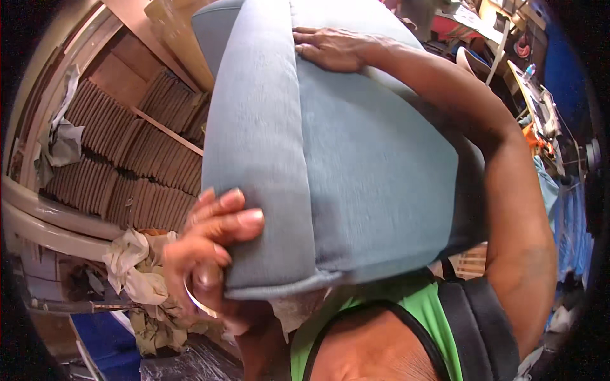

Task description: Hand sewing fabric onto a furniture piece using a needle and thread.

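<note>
Blue upholstered piece [375, 171] seen in the head view, centre to twelve o'clock.
It is touched near twelve by the right hand [333, 51], laid nearly flat; its eight-o'clock edge is overlapped by the half-curled left hand [208, 246], whose grip cannot be told.

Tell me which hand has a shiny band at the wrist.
The left hand, at the lower left of the blue upholstered piece; the right hand shows none.
</note>
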`<state>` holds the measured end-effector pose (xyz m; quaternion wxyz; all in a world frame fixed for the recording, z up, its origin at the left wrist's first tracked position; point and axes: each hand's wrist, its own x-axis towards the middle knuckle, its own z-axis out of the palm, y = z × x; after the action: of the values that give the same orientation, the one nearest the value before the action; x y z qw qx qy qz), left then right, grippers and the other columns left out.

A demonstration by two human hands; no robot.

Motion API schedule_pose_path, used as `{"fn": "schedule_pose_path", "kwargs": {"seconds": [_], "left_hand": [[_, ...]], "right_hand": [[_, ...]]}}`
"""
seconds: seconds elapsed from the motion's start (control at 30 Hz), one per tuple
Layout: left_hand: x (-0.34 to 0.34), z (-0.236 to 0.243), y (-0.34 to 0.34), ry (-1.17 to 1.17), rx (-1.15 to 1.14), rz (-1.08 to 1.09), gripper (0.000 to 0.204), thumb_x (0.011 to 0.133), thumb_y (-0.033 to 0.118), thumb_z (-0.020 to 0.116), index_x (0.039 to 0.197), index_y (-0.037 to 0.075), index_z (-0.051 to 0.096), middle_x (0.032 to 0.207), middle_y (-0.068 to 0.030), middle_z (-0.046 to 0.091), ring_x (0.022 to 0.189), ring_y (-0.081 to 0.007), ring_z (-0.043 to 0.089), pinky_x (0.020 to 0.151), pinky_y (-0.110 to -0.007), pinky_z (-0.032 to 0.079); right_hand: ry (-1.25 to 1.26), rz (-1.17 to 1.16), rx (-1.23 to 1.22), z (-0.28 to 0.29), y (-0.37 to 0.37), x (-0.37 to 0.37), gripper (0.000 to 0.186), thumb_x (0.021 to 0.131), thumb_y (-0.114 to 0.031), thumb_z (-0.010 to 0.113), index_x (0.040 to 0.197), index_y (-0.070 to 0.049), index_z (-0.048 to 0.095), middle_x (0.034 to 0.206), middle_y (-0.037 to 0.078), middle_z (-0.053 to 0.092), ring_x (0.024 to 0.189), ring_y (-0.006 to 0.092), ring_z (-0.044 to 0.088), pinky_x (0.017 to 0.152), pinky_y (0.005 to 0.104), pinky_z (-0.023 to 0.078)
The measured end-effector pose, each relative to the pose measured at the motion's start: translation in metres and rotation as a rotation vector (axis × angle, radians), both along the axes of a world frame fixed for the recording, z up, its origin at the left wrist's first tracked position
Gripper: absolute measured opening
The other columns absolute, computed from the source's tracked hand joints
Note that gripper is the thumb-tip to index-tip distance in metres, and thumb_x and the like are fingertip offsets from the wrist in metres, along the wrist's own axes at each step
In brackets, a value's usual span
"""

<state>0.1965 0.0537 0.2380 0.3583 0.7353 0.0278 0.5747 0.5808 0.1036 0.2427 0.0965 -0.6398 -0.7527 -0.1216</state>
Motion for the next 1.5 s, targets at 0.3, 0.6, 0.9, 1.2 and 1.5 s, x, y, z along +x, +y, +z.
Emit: {"fn": "schedule_pose_path", "kwargs": {"seconds": [0.3, 0.6, 0.9, 1.2, 1.5], "left_hand": [[0.001, 0.009, 0.006, 0.049, 0.054, -0.076, 0.016, 0.098, 0.013, 0.041, 0.091, 0.003, 0.051, 0.098, -0.0225, 0.074, 0.109, -0.0357, 0.068, 0.110, -0.053, 0.040], [-0.002, 0.008, 0.023, 0.015, -0.002, -0.332, 0.015, 0.102, 0.013, 0.045, 0.097, 0.002, 0.053, 0.106, -0.0240, 0.073, 0.115, -0.0280, 0.063, 0.112, -0.043, 0.037], [-0.045, -0.022, -0.025, -0.260, 0.276, -0.081, 0.022, 0.104, 0.020, 0.045, 0.100, -0.001, 0.052, 0.084, -0.0153, 0.068, 0.084, -0.0276, 0.066, 0.084, -0.041, 0.055], [-0.053, -0.080, -0.130, 0.233, -0.735, -1.189, 0.028, 0.104, 0.027, 0.047, 0.090, 0.002, 0.047, 0.067, -0.0059, 0.046, 0.059, -0.0178, 0.046, 0.058, -0.038, 0.047], [0.002, -0.078, -0.201, 0.523, -0.744, -1.119, 0.036, 0.107, 0.031, 0.046, 0.113, -0.002, 0.058, 0.083, -0.0071, 0.058, 0.074, -0.0161, 0.057, 0.065, -0.031, 0.049]], "right_hand": [[0.172, -0.080, -0.125, 0.011, -0.135, -0.146, 0.064, 0.104, -0.036, 0.035, 0.151, 0.007, 0.032, 0.157, 0.027, 0.032, 0.145, 0.0393, 0.034, 0.121, 0.0451, 0.028], [0.171, -0.020, -0.098, 0.013, -0.217, -0.232, 0.065, 0.102, -0.035, 0.036, 0.153, 0.005, 0.028, 0.157, 0.029, 0.031, 0.148, 0.0408, 0.029, 0.123, 0.0466, 0.020], [0.399, 0.089, 0.209, 0.011, -0.293, -0.284, 0.025, 0.093, -0.012, 0.062, 0.115, -0.001, 0.065, 0.113, 0.016, 0.067, 0.108, 0.0322, 0.065, 0.104, 0.0507, 0.044], [1.236, 0.452, 0.157, -0.050, -0.304, -0.270, 0.024, 0.096, -0.012, 0.067, 0.117, -0.001, 0.071, 0.117, 0.014, 0.065, 0.109, 0.0250, 0.063, 0.092, 0.0362, 0.050], [1.439, 0.644, 0.075, -0.074, -0.355, -0.195, 0.011, 0.085, -0.012, 0.080, 0.089, -0.003, 0.074, 0.117, 0.012, 0.061, 0.109, 0.0222, 0.057, 0.096, 0.0370, 0.045]]}}
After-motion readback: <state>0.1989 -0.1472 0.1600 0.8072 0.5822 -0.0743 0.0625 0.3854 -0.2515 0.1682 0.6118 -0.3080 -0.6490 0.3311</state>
